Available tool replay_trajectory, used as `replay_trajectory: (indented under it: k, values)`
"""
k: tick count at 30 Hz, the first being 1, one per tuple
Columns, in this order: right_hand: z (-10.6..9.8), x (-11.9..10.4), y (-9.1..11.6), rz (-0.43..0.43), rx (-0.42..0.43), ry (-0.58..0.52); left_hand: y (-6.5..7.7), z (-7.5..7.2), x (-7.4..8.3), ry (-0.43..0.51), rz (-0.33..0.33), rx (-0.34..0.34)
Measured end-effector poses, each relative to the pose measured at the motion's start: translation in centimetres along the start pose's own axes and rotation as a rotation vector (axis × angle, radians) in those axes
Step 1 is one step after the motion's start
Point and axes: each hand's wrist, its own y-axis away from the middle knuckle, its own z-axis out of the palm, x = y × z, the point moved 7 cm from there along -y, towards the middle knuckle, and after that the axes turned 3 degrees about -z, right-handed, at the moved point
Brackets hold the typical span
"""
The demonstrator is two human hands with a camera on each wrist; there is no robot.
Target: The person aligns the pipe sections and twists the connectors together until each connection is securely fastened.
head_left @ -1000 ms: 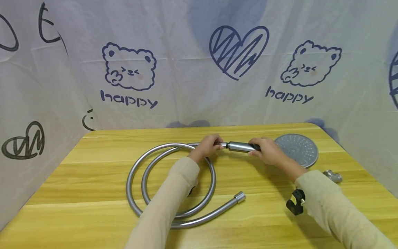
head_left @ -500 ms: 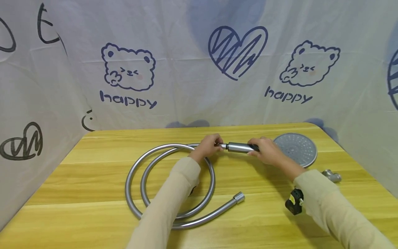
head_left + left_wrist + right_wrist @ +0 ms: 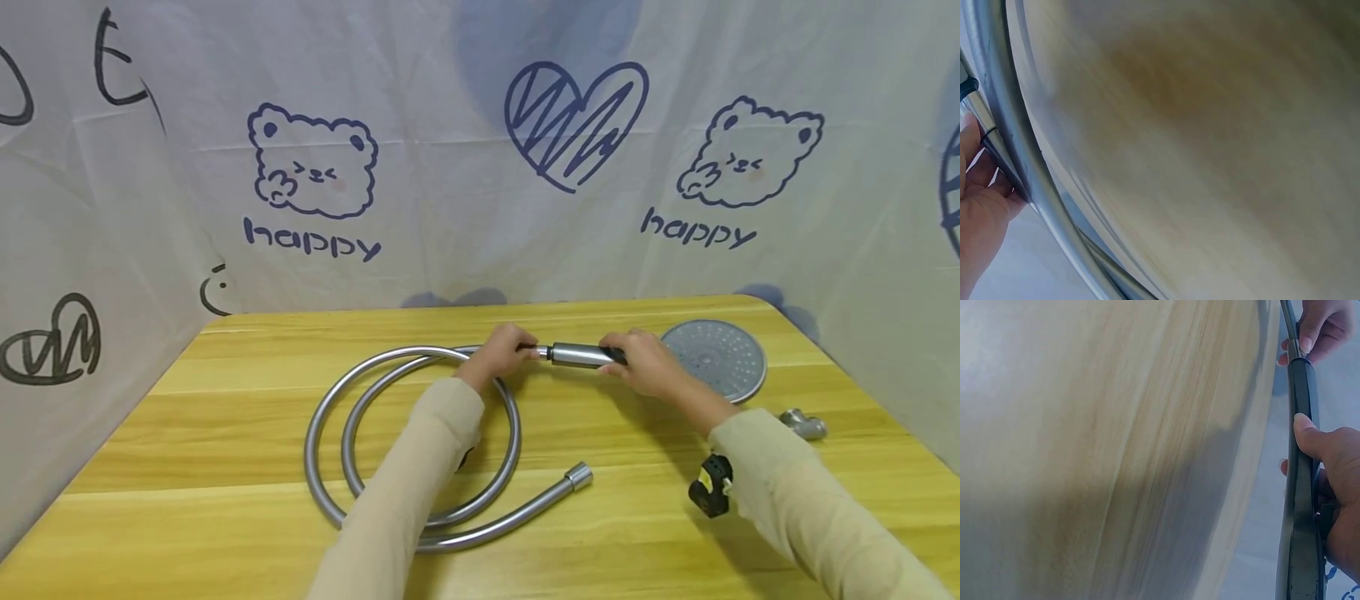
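Observation:
A silver shower hose [image 3: 312,450] lies coiled on the table, its free end with a metal nut [image 3: 579,476] toward the front. My left hand [image 3: 500,352] pinches the hose's other end where it meets the handle of the shower head [image 3: 576,355]. Around that handle my right hand [image 3: 647,364] is curled, thumb along its side in the right wrist view [image 3: 1341,459]. The round grey spray face [image 3: 716,360] points up, just right of the right hand. In the left wrist view, the fingertips hold the metal connector [image 3: 999,150]; the joint's threads are hidden.
A small metal pipe fitting [image 3: 804,424] lies at the right, beside the right sleeve. The wooden table [image 3: 187,433] ends at a white cloth [image 3: 450,208] with drawings behind it and on both sides. A black wrist camera [image 3: 711,486] hangs under the right forearm.

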Motion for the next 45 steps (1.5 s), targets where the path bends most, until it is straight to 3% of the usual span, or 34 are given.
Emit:
replay_trajectory:
  k: [2, 4, 6, 10, 13, 15, 19, 23, 27, 28, 29, 30, 34, 37, 40, 43, 45]
  values:
    - [0.0, 0.0, 0.0, -0.005, 0.002, 0.003, -0.2, 0.4, -0.4, -0.005, -0.024, -0.013]
    - [0.0, 0.0, 0.1, -0.008, 0.003, 0.004, 0.1, 0.0, 0.4, -0.019, -0.05, -0.015]
    - [0.0, 0.0, 0.1, -0.009, 0.004, 0.004, 1.7, -2.1, 3.7, -0.028, -0.063, -0.006]
    - [0.0, 0.0, 0.1, -0.019, 0.007, 0.002, 0.1, 0.2, 0.3, -0.024, -0.087, -0.001]
    - [0.0, 0.0, 0.2, -0.027, 0.009, -0.002, -0.5, 1.0, -0.9, -0.029, -0.076, 0.024]
    - [0.0, 0.0, 0.3, -0.03, 0.01, -0.005, -0.3, 0.6, -0.4, -0.041, -0.065, 0.044]
    - [0.0, 0.0, 0.3, -0.033, 0.015, -0.011, 1.5, -2.0, 3.8, -0.072, -0.093, 0.051]
    - [0.0, 0.0, 0.2, -0.031, 0.015, -0.01, 4.2, -5.8, 9.9, -0.09, -0.149, 0.032]
    - [0.0, 0.0, 0.2, -0.032, 0.015, -0.008, 5.7, -8.1, 13.1, -0.05, -0.1, 0.082]
    - [-0.1, -0.1, 0.1, -0.033, 0.016, -0.008, 5.8, -8.3, 13.3, -0.041, -0.101, 0.085]
    - [-0.1, -0.1, 0.1, -0.033, 0.016, -0.007, 5.5, -8.1, 12.4, -0.01, -0.095, 0.073]
    - [-0.1, -0.1, 0.1, -0.032, 0.016, -0.007, 5.6, -8.2, 12.8, -0.036, -0.111, 0.089]
    - [0.0, -0.1, 0.1, -0.027, 0.015, -0.009, 4.8, -7.2, 11.0, -0.048, -0.145, 0.088]
    - [0.0, -0.1, 0.0, -0.019, 0.011, -0.013, 4.2, -6.4, 9.4, -0.039, -0.109, 0.115]
    - [0.1, -0.1, 0.0, -0.013, 0.006, -0.018, 4.3, -6.6, 9.8, -0.051, -0.124, 0.099]
    - [0.1, -0.1, 0.0, -0.017, 0.002, -0.017, 5.0, -7.8, 11.7, -0.035, -0.137, 0.062]
    - [0.1, -0.1, 0.0, -0.018, 0.001, -0.018, 5.7, -8.8, 13.2, 0.0, -0.177, -0.005]
